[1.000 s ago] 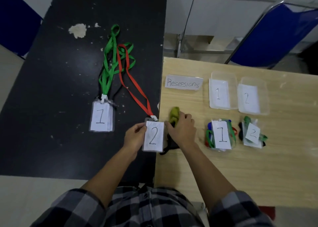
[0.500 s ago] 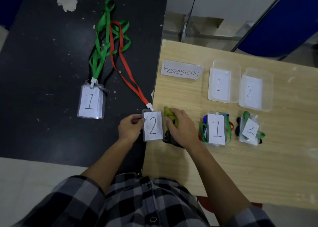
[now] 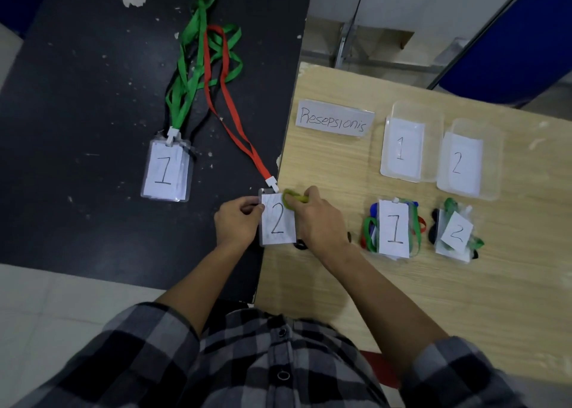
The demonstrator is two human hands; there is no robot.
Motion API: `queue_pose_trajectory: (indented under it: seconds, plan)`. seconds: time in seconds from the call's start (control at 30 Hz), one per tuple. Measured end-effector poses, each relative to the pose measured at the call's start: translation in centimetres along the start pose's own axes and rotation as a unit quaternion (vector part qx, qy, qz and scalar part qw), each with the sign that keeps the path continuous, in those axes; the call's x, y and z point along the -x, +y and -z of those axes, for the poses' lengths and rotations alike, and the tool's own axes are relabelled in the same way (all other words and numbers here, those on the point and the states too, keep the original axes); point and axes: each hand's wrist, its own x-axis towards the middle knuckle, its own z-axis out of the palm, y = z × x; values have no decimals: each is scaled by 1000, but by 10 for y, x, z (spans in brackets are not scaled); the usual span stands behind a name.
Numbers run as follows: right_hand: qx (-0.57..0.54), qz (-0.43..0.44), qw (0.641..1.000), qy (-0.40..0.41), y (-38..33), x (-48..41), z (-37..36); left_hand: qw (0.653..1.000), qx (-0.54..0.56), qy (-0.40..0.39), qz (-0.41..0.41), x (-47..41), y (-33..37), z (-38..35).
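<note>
Green cloth [image 3: 292, 198] now over badge [image 3: 277, 223]

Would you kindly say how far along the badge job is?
Done: bundled pile 1 and pile 2 lie on the wooden table. In hand: left hand pinches red-lanyard badge 2 while right hand holds yellow-green fabric against it. Left: green-lanyard badge 1 lies untouched on the black table.

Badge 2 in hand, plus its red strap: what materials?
Badge 2: clear soft plastic sleeve, probably vinyl, glossy edges showing round a white paper insert. Red strap: flat fabric ribbon, likely polyester, matte, lies limp in loops. White clip looks plastic.
</note>
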Motion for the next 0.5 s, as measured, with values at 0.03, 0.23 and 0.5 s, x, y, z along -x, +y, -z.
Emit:
queue_pose_trajectory:
  seconds: [0.03, 0.23, 0.5]
  plan:
    - [2, 12, 1000, -6, -4, 0, -1, 1000, -7, 2, -5, 1, 1, 0]
    - [38, 51, 998, -19, 12, 9, 9, 1000, -22, 5, -16, 3, 3, 1]
    - [40, 93, 994, -51, 8, 14, 3, 1000, -21, 10, -15, 1, 3, 1]
